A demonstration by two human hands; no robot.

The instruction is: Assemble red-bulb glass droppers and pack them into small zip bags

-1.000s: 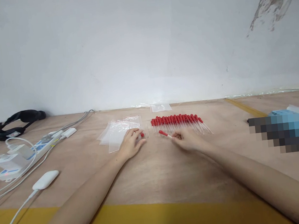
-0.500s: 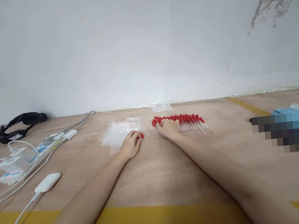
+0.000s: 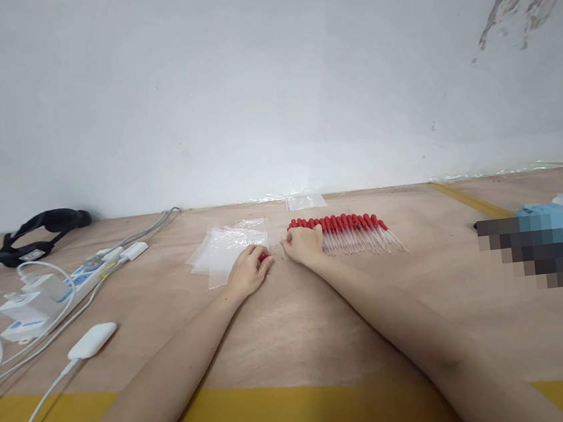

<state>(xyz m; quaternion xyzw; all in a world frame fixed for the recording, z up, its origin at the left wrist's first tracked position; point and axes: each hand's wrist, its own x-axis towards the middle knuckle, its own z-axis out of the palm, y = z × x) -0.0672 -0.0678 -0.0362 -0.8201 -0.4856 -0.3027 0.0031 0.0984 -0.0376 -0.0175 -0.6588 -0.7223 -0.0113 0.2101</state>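
Observation:
Red-topped droppers (image 3: 346,223) with thin clear tubes lie side by side in a row on the table. My left hand (image 3: 248,269) rests at the right edge of some clear plastic bags (image 3: 221,252), its fingers curled round a red rubber bulb (image 3: 263,257). At the row's left end is my right hand (image 3: 305,245), thumb and fingers pinched together and covering part of the nearest droppers. What those fingertips hold is too small to make out. Faint clear tubes (image 3: 279,249) show in the gap between both hands.
To the left are a white power strip (image 3: 81,280) with plugs and cables, a white charger-like device (image 3: 92,340) and a black strap (image 3: 37,235). Another small bag (image 3: 306,202) lies by the wall. A blue item (image 3: 538,212), partly blurred out, is at right.
My right hand has shifted left from the dropper row toward the clear tubes, uncovering more red tops. My left hand stays put with its fingers closed further over the bulb.

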